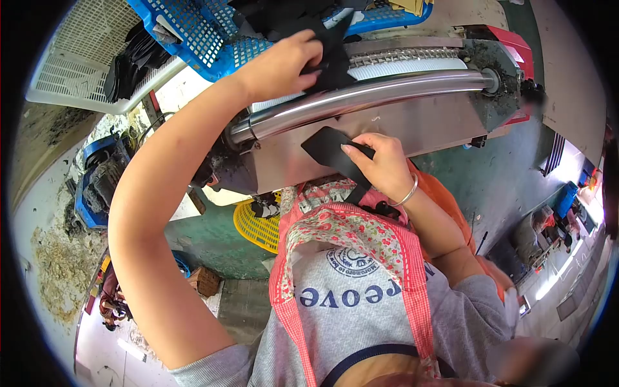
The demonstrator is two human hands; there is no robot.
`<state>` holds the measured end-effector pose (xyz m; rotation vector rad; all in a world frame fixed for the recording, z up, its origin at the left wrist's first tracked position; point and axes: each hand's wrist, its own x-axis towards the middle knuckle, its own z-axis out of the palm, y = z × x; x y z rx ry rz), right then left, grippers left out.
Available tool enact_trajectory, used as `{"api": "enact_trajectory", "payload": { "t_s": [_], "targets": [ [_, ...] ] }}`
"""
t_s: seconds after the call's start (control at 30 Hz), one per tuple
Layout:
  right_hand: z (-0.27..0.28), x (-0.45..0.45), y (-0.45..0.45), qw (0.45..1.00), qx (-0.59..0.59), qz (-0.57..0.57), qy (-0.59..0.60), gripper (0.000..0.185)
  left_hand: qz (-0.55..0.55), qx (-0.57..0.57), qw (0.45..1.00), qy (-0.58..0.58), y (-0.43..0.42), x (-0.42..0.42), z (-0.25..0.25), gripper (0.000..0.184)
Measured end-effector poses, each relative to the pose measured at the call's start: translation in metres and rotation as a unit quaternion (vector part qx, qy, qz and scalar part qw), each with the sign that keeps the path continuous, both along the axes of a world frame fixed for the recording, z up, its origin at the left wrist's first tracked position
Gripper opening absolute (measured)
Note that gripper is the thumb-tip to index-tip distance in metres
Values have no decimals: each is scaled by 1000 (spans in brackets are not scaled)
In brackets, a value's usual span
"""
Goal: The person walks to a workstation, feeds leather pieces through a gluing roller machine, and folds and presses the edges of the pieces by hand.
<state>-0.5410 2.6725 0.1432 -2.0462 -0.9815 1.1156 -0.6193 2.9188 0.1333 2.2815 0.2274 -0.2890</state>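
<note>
My left hand reaches over the metal roller at the front of a machine. Its fingers curl round dark flat material, which lies between the roller and a blue basket; how many pieces it grips I cannot tell. Lower down, in front of the machine's metal panel, my right hand pinches a flat black piece between thumb and fingers. That piece has a wide end pointing left, and part of it is hidden by the hand. A dark strip hangs below, near my apron.
The blue basket with black pieces sits behind the roller. Beside it is a white crate holding more dark pieces. A yellow basket is below the machine. Red end housing bounds the machine's right.
</note>
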Motion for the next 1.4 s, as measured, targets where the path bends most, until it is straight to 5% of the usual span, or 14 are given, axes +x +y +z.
{"api": "enact_trajectory", "payload": {
  "t_s": [0.1, 0.2, 0.3, 0.33, 0.4, 0.5, 0.57, 0.67, 0.87, 0.9, 1.0, 1.17, 1.3, 1.4],
  "targets": [
    [-6, -3, 7, 999, -6, -37, 2, 25, 6, 31, 992, -125, -1, 2, 0, 23],
    [-11, -5, 17, 997, -12, -66, 33, 23, -115, 29, 989, -86, -8, -7, -11, 20],
    [8, -12, 15, 948, -38, -204, 243, 24, -249, 66, 963, -79, 2, -6, -21, 19],
    [5, -17, 6, 955, -13, -194, 223, 22, -291, 118, 943, -116, 3, -8, -29, 20],
    [14, -26, -12, 960, -7, -168, 225, 19, -85, 22, 996, -17, -4, -9, -16, 29],
    [19, -44, -31, 972, -27, -94, 212, 15, -85, 92, 985, -117, 5, -9, 17, 26],
    [22, -56, -40, 977, -42, -69, 199, 14, -93, 84, 990, -71, -6, -24, 68, 18],
    [22, -64, -48, 983, -54, -41, 173, 14, -1, 99, 957, -272, 0, -68, 87, 13],
    [-2, -82, -63, 978, -82, 121, 148, 14, 301, 237, 898, -217, -25, -218, 147, 17],
    [-4, -86, -63, 974, -91, 138, 153, 14, 319, 303, 878, -189, -23, -250, 121, 26],
    [-13, -101, -70, 971, -85, 168, 148, 15, 418, 222, 875, -101, -34, -308, 71, 32],
    [-38, -117, -72, 972, -94, 185, 113, 17, 504, 269, 819, -53, -35, -312, -4, 56],
    [-66, -135, -63, 968, -36, 246, -18, 15, 344, 489, 790, -136, 1, -295, -69, 27],
    [-103, -157, -59, 932, 59, 311, -176, 13, 256, 413, 870, 87, -33, -287, -129, 25]
  ]
}}
